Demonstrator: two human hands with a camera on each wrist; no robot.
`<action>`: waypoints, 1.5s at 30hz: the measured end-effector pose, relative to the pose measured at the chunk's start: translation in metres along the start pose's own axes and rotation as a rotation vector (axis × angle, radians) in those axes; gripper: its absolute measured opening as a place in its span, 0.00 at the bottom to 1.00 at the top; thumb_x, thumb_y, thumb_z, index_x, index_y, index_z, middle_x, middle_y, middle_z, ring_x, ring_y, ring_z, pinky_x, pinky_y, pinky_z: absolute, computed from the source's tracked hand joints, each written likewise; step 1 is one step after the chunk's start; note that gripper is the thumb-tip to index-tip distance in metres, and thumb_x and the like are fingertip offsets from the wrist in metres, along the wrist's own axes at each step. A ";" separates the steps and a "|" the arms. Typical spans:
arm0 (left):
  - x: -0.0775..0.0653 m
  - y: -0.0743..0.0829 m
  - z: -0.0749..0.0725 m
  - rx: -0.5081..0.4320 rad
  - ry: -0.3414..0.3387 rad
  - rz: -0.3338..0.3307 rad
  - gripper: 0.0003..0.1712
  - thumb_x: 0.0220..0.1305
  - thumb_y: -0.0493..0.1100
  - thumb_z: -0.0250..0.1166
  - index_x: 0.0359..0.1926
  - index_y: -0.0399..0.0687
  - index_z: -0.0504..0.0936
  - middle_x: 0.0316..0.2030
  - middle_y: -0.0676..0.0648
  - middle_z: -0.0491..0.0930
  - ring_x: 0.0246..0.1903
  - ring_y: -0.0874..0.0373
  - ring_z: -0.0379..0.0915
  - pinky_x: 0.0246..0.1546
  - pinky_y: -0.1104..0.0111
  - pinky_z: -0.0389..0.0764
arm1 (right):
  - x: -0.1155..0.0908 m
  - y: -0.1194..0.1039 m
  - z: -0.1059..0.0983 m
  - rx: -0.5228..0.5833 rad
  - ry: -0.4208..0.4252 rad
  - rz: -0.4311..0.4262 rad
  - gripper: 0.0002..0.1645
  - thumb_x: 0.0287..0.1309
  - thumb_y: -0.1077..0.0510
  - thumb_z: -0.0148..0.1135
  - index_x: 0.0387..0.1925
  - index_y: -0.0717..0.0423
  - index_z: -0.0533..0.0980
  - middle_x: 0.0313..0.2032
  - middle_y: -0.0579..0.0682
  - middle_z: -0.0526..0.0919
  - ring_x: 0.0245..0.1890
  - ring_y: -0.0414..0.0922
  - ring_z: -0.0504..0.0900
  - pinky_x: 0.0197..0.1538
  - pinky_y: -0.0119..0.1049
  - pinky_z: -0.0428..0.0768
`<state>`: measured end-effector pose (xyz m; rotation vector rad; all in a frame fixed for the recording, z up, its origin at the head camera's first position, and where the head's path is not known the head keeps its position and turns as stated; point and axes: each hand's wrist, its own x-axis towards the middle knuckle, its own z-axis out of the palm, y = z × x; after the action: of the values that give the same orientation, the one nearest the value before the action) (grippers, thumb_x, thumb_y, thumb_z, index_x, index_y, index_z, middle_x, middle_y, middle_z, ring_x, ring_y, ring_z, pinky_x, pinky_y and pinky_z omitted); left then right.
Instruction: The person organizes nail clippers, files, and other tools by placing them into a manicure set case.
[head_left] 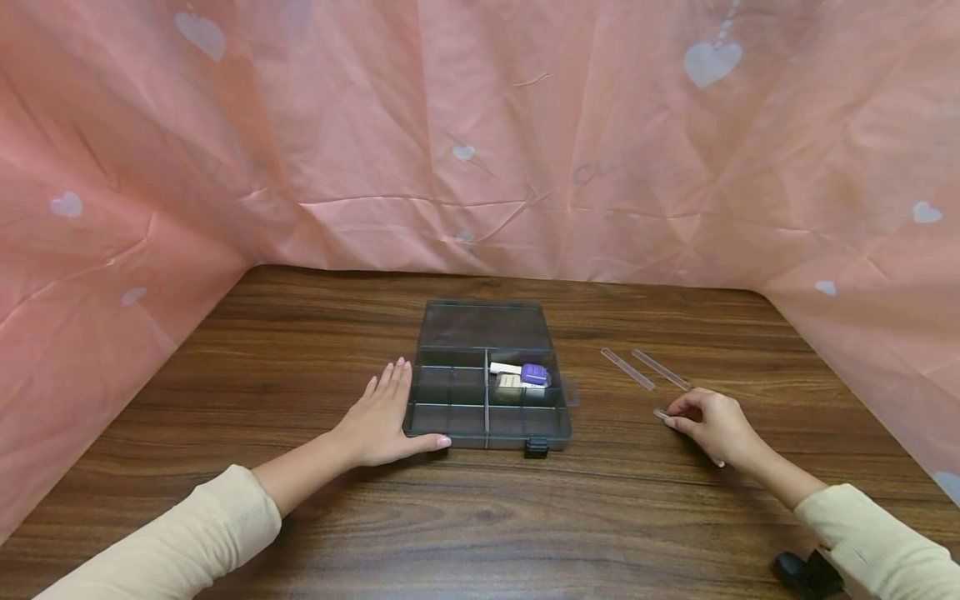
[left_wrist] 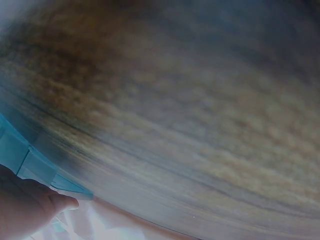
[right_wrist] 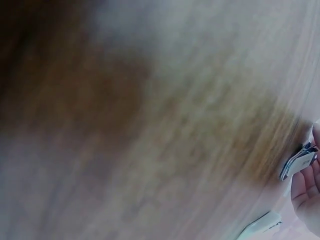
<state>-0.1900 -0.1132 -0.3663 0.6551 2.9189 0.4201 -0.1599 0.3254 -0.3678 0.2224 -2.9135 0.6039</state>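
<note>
A dark translucent compartment box stands with its lid folded back. My left hand rests at its near left corner, fingers straight along the side and thumb against the front edge. In the right back compartment lie a purple nail polish bottle with a white cap and a pale nail polish bottle. Right of the box, my right hand pinches a clear plastic strip between thumb and fingers, low over the table. Most of that strip is hidden by the hand.
Two more clear strips, a left one and a right one, lie on the wooden table beyond my right hand. A black object sits by the right sleeve. Pink cloth with hearts encloses the back and sides.
</note>
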 end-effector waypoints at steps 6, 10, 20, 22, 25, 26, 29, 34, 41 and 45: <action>0.000 0.000 0.000 -0.004 -0.004 0.001 0.69 0.48 0.80 0.51 0.71 0.31 0.40 0.71 0.33 0.38 0.72 0.41 0.32 0.70 0.49 0.43 | 0.000 -0.001 -0.001 0.031 -0.009 0.023 0.03 0.48 0.63 0.67 0.26 0.60 0.80 0.27 0.49 0.81 0.25 0.32 0.70 0.28 0.28 0.70; 0.001 0.000 0.001 -0.001 -0.003 0.001 0.69 0.48 0.80 0.51 0.71 0.31 0.40 0.72 0.33 0.38 0.72 0.41 0.32 0.70 0.48 0.43 | 0.002 -0.003 -0.002 0.038 0.002 0.012 0.03 0.48 0.64 0.67 0.26 0.60 0.80 0.27 0.49 0.81 0.24 0.29 0.70 0.27 0.27 0.71; 0.001 -0.001 0.000 -0.001 -0.005 -0.007 0.69 0.47 0.80 0.51 0.70 0.31 0.40 0.71 0.33 0.38 0.72 0.41 0.33 0.70 0.48 0.44 | 0.006 -0.011 -0.004 0.059 0.042 -0.024 0.04 0.46 0.64 0.68 0.26 0.60 0.80 0.26 0.49 0.81 0.23 0.26 0.69 0.26 0.27 0.71; 0.001 -0.001 0.000 -0.002 -0.007 -0.006 0.69 0.47 0.80 0.51 0.71 0.31 0.40 0.71 0.33 0.38 0.72 0.41 0.33 0.70 0.48 0.44 | 0.006 -0.013 -0.004 0.064 0.052 -0.028 0.04 0.46 0.64 0.69 0.25 0.60 0.80 0.25 0.49 0.82 0.23 0.26 0.69 0.26 0.27 0.71; 0.001 -0.001 0.000 -0.005 -0.011 -0.007 0.69 0.47 0.80 0.51 0.71 0.31 0.40 0.72 0.33 0.38 0.72 0.41 0.32 0.70 0.48 0.43 | 0.007 -0.016 -0.004 0.076 0.058 -0.035 0.04 0.46 0.64 0.69 0.25 0.60 0.80 0.26 0.49 0.82 0.23 0.25 0.69 0.27 0.27 0.71; 0.001 -0.001 -0.001 -0.006 -0.011 -0.007 0.69 0.47 0.80 0.51 0.71 0.31 0.40 0.71 0.33 0.38 0.72 0.41 0.33 0.70 0.48 0.43 | 0.007 -0.017 -0.004 0.079 0.061 -0.039 0.04 0.46 0.64 0.69 0.25 0.60 0.81 0.26 0.49 0.82 0.23 0.25 0.69 0.27 0.27 0.71; 0.001 -0.001 -0.001 -0.009 -0.013 -0.008 0.69 0.48 0.80 0.51 0.71 0.31 0.40 0.71 0.33 0.38 0.72 0.41 0.32 0.70 0.48 0.43 | 0.007 -0.021 -0.005 0.090 0.064 -0.052 0.03 0.46 0.64 0.69 0.25 0.60 0.81 0.25 0.49 0.82 0.23 0.25 0.69 0.27 0.27 0.71; 0.001 -0.001 -0.001 -0.009 -0.019 -0.013 0.69 0.48 0.80 0.50 0.71 0.31 0.39 0.72 0.33 0.37 0.72 0.41 0.32 0.70 0.48 0.43 | 0.008 -0.026 -0.005 0.095 0.074 -0.069 0.03 0.46 0.63 0.69 0.25 0.59 0.81 0.25 0.48 0.82 0.23 0.25 0.69 0.26 0.26 0.71; 0.001 0.000 0.000 0.007 -0.008 -0.007 0.69 0.47 0.80 0.50 0.70 0.31 0.40 0.71 0.33 0.38 0.72 0.42 0.32 0.70 0.49 0.43 | 0.009 -0.038 -0.004 0.134 0.067 -0.090 0.03 0.46 0.63 0.69 0.25 0.58 0.81 0.26 0.48 0.82 0.24 0.26 0.70 0.27 0.26 0.72; 0.001 -0.001 0.001 0.023 -0.002 -0.003 0.69 0.47 0.80 0.51 0.70 0.31 0.40 0.71 0.33 0.37 0.72 0.42 0.31 0.70 0.49 0.42 | 0.010 -0.046 -0.003 0.152 0.053 -0.101 0.04 0.47 0.63 0.69 0.25 0.58 0.80 0.26 0.48 0.82 0.24 0.27 0.70 0.27 0.26 0.72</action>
<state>-0.1909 -0.1131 -0.3676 0.6540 2.9268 0.3859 -0.1608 0.2838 -0.3463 0.3645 -2.7881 0.8020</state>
